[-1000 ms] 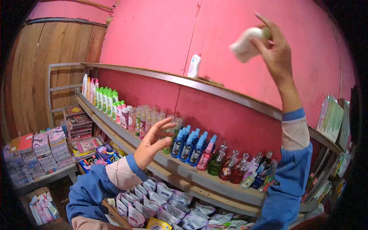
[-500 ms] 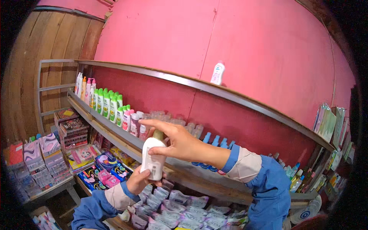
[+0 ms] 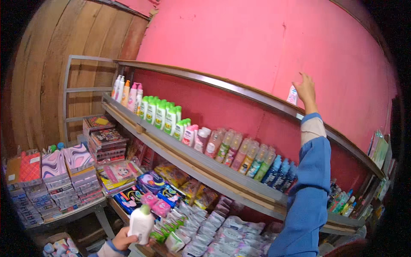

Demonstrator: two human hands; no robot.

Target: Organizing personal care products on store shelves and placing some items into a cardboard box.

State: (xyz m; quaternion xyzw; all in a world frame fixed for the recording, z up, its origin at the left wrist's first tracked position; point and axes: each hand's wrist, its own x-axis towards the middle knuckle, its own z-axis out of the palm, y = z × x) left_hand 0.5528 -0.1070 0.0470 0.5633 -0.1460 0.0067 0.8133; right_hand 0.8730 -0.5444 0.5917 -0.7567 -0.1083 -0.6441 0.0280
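Note:
My left hand (image 3: 123, 240) is wrapped round the lower part of a white lotion bottle (image 3: 141, 223) with a greenish-gold cap, low in front of me. The bottle stands nearly upright in my grip. My right arm stretches up to the upper shelf. There my right hand (image 3: 306, 91), fingers apart, is beside the top of a white bottle (image 3: 292, 96) with pink and blue print. Its cap is hidden by the hand, and I cannot tell whether my fingers touch it.
On the lower shelf (image 3: 184, 156) stand green-capped bottles (image 3: 160, 115), pink pump bottles (image 3: 132, 96), clear-capped spray bottles (image 3: 240, 155) and blue bottles (image 3: 274, 171). Below lie pale plastic packs (image 3: 231, 235), pink packs (image 3: 154, 204) and stacked boxes (image 3: 55, 173). The upper shelf edge (image 3: 231, 88) crosses ahead.
My right hand has left the lotion bottle and risen to the bottle on the upper shelf. The left hand has lowered with the lotion bottle. The view has shifted left.

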